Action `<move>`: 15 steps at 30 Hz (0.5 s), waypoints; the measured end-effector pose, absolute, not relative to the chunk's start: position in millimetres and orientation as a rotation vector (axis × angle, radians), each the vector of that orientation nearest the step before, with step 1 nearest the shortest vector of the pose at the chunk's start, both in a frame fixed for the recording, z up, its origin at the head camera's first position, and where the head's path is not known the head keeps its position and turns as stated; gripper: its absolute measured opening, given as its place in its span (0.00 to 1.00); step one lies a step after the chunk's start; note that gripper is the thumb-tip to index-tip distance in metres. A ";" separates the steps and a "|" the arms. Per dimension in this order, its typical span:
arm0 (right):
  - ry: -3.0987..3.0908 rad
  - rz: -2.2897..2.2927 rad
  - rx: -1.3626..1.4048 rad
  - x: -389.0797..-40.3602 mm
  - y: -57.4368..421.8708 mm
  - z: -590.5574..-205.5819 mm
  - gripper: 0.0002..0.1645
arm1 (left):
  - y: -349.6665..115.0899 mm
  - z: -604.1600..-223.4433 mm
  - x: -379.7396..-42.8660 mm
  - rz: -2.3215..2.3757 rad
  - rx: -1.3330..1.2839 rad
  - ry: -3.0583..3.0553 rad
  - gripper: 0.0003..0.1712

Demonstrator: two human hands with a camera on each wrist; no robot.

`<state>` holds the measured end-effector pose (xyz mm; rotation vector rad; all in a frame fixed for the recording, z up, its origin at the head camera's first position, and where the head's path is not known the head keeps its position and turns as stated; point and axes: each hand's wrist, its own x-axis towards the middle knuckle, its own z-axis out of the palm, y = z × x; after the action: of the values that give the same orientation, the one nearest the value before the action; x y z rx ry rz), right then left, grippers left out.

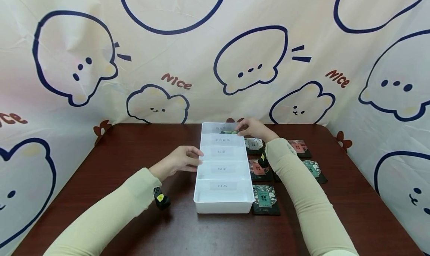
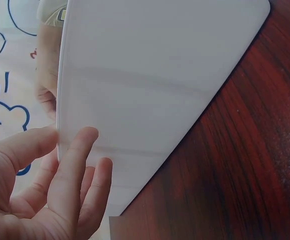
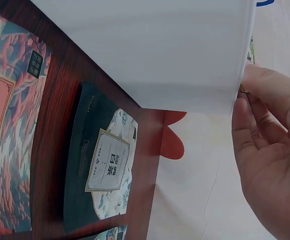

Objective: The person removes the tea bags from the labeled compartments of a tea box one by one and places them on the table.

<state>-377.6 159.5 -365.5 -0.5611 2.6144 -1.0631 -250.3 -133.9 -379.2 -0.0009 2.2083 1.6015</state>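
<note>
A long white divided box point(image 1: 223, 208) stands lengthwise on the table, its compartments marked with Chinese labels. At the left rim, my left hand point(image 1: 181, 159) holds the box, with thumb and index fingertip at the edge and other fingers along the outer wall point(image 2: 135, 110). My right hand point(image 1: 253, 129) reaches over the far right corner and pinches a green tea packet point(image 1: 230, 132) in the farthest compartment. Most of that packet is hidden by the box; only a sliver of the packet point(image 3: 251, 50) shows past the rim in the right wrist view.
Several tea packets lie right of the box: a dark one with a white label point(image 1: 254, 146), red ones point(image 1: 258, 169) and green-labelled ones point(image 1: 264, 199). My right forearm point(image 1: 302, 196) passes over them. A cartoon-printed cloth point(image 1: 201, 62) hangs behind the brown table point(image 1: 141, 136).
</note>
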 end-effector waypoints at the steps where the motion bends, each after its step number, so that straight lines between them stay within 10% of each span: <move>1: 2.618 -1.055 -0.559 -378.1 159.4 -365.6 0.11 | -134.0 -379.5 -250.5 1.600 -0.001 2.208 0.17; 15: 2.537 -1.292 -0.491 -379.9 167.7 -373.7 0.12 | -132.8 -378.0 -249.4 1.609 -0.019 2.199 0.17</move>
<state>-379.9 167.7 -373.7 -0.4908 2.5370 -1.2921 -249.4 -132.8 -378.0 -0.0194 2.1992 1.6092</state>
